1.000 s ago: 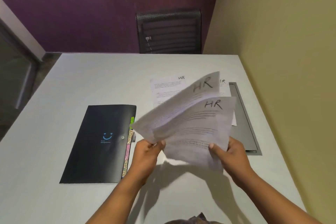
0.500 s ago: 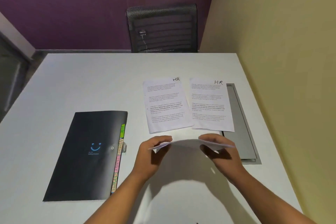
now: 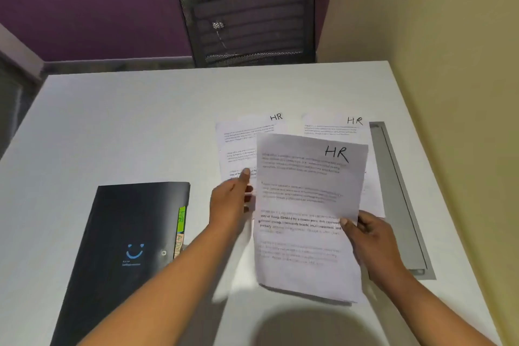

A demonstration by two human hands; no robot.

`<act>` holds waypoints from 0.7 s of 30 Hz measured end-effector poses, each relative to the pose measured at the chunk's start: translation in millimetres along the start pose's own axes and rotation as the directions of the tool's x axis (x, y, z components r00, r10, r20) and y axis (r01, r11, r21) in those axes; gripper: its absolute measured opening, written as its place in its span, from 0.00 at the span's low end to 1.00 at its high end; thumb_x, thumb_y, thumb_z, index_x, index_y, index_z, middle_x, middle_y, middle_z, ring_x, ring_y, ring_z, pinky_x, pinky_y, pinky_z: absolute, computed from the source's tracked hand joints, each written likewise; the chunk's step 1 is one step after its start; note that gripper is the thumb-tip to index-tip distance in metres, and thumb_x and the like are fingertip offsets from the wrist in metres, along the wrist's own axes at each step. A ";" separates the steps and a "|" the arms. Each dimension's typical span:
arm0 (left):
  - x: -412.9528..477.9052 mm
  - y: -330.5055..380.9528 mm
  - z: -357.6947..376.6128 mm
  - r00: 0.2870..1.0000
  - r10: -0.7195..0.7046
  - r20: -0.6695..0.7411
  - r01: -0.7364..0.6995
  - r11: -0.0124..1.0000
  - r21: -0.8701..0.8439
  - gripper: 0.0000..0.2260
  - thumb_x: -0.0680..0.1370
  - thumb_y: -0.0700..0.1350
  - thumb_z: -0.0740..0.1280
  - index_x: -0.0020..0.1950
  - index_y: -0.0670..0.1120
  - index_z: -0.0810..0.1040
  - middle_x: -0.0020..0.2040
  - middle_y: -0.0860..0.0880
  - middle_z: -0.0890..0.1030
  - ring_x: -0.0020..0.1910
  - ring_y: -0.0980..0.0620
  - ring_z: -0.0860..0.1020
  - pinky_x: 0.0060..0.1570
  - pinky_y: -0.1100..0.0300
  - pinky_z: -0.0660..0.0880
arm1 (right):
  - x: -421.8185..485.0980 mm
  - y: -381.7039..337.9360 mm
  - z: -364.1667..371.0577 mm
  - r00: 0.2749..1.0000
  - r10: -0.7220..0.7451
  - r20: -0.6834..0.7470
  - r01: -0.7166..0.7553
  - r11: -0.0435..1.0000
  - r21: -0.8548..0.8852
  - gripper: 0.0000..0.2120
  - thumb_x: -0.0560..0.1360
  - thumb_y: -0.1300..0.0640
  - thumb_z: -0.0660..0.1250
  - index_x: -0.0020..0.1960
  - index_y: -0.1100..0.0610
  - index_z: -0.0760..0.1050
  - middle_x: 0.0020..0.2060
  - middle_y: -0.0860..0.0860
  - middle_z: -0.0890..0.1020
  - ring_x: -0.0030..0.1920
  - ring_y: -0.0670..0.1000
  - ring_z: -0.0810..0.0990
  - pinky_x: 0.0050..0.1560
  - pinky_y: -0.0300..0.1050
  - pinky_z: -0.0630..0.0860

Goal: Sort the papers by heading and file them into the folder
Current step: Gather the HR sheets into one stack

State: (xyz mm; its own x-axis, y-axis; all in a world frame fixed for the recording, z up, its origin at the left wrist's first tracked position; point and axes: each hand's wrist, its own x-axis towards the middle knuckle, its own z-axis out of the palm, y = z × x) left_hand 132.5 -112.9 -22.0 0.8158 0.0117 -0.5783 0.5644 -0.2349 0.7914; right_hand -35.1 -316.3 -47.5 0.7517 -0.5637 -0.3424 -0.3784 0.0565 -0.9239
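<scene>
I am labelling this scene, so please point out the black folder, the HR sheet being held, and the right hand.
black folder (image 3: 120,233), head view, middle of its front cover.
held HR sheet (image 3: 306,199), head view, middle of its printed face.
right hand (image 3: 373,241), head view, middle of the hand.

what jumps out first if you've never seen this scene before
A printed sheet headed HR in black marker fills the middle of the view, pinched at its right edge by the right hand, with the left hand at its left edge. Behind it, the left flat sheet and the right flat sheet, both headed HR, lie on the white table. A black folder with a blue smiley lies to the left.
</scene>
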 end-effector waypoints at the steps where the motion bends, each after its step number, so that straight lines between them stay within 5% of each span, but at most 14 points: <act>1: 14.7 -1.7 5.5 0.991 0.004 -0.137 0.012 0.993 0.116 0.17 0.78 0.56 0.68 0.52 0.42 0.80 0.50 0.44 0.83 0.48 0.45 0.82 0.42 0.58 0.75 | 5.4 5.1 -1.5 0.999 0.034 -0.028 -0.033 0.999 0.031 0.08 0.78 0.65 0.68 0.53 0.57 0.83 0.41 0.48 0.88 0.35 0.44 0.84 0.32 0.32 0.75; 4: 54.1 -11.5 15.9 0.942 -0.014 -0.336 0.166 0.887 0.430 0.30 0.73 0.57 0.73 0.66 0.40 0.70 0.66 0.40 0.71 0.64 0.40 0.73 0.56 0.50 0.73 | 17.1 19.2 -5.3 0.989 0.128 -0.073 -0.122 0.989 0.080 0.08 0.78 0.65 0.68 0.54 0.59 0.83 0.44 0.52 0.88 0.34 0.45 0.84 0.31 0.32 0.75; 8: 77.4 -13.9 27.6 0.936 -0.040 -0.350 0.277 0.696 0.663 0.39 0.66 0.56 0.79 0.65 0.38 0.65 0.66 0.38 0.66 0.64 0.38 0.71 0.55 0.48 0.75 | 21.2 26.7 -14.3 0.971 0.212 -0.107 -0.205 0.976 0.074 0.08 0.79 0.65 0.67 0.53 0.57 0.82 0.44 0.46 0.87 0.35 0.42 0.86 0.31 0.32 0.77; 12: 99.7 -22.0 19.9 0.962 -0.101 -0.254 0.216 0.851 0.478 0.33 0.64 0.45 0.81 0.62 0.38 0.69 0.58 0.41 0.77 0.52 0.40 0.80 0.45 0.52 0.79 | 17.3 35.9 -25.0 0.963 0.226 -0.147 -0.227 0.974 0.012 0.08 0.79 0.62 0.67 0.55 0.57 0.83 0.44 0.46 0.87 0.35 0.44 0.86 0.30 0.36 0.77; 16: 100.2 -16.7 5.5 0.989 -0.049 -0.137 0.088 0.954 0.288 0.11 0.75 0.44 0.72 0.55 0.43 0.81 0.50 0.44 0.84 0.35 0.49 0.79 0.35 0.60 0.75 | 14.6 40.6 -28.8 0.942 0.287 -0.175 -0.295 0.955 -0.020 0.08 0.78 0.59 0.68 0.56 0.55 0.83 0.40 0.42 0.88 0.38 0.55 0.84 0.39 0.67 0.79; 21: 63.0 11.3 -26.2 0.987 0.132 -0.092 -0.119 0.984 0.132 0.06 0.80 0.46 0.67 0.50 0.47 0.83 0.45 0.51 0.85 0.44 0.48 0.83 0.42 0.60 0.77 | 11.8 39.4 -23.5 0.944 0.293 -0.152 -0.298 0.955 -0.006 0.07 0.79 0.60 0.67 0.53 0.53 0.84 0.39 0.48 0.88 0.40 0.72 0.81 0.40 0.51 0.72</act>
State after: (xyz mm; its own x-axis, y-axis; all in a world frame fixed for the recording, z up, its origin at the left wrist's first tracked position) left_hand 193.6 -89.4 -44.3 0.8913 0.0702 -0.4480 0.4413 -0.3613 0.8214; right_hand -53.8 -340.1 -83.9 0.5167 -0.6405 -0.5682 -0.5882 0.2167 -0.7792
